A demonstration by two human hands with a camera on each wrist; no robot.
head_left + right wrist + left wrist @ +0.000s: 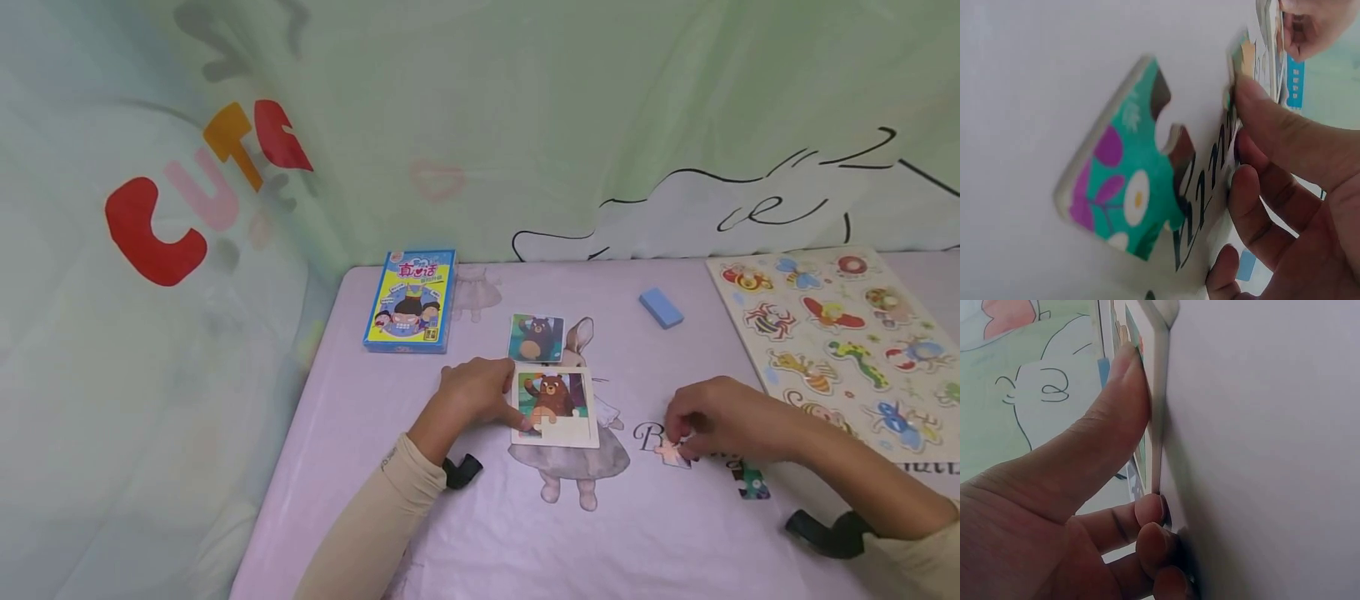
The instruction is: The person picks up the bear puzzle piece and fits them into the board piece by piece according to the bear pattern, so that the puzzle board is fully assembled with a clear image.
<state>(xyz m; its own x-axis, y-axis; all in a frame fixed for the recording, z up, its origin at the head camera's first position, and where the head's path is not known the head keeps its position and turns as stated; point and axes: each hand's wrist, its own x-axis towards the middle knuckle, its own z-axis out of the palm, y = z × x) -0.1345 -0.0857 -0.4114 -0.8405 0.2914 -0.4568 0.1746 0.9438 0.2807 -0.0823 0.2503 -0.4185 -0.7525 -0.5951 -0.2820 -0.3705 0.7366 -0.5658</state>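
Observation:
My left hand (480,396) holds a small bear jigsaw board (570,432) at its left side. The thumb (1119,387) lies over the pale rim onto the picture, with fingertips low against the edge. Pieces fill the top and left of the picture; bare wood shows at the lower right. Right of the board, my right hand (723,421) pinches a peach and green jigsaw piece (1247,56) between thumb and fingers, close over the cloth. Beside that hand lies a loose green piece (1122,181) with purple leaves and a white flower, partly covered in the head view.
A bear picture card (536,337) lies just behind the board. Farther back are a blue and yellow box (410,302) at left and a blue block (661,308). A large insect puzzle board (840,358) covers the right side, under the right forearm.

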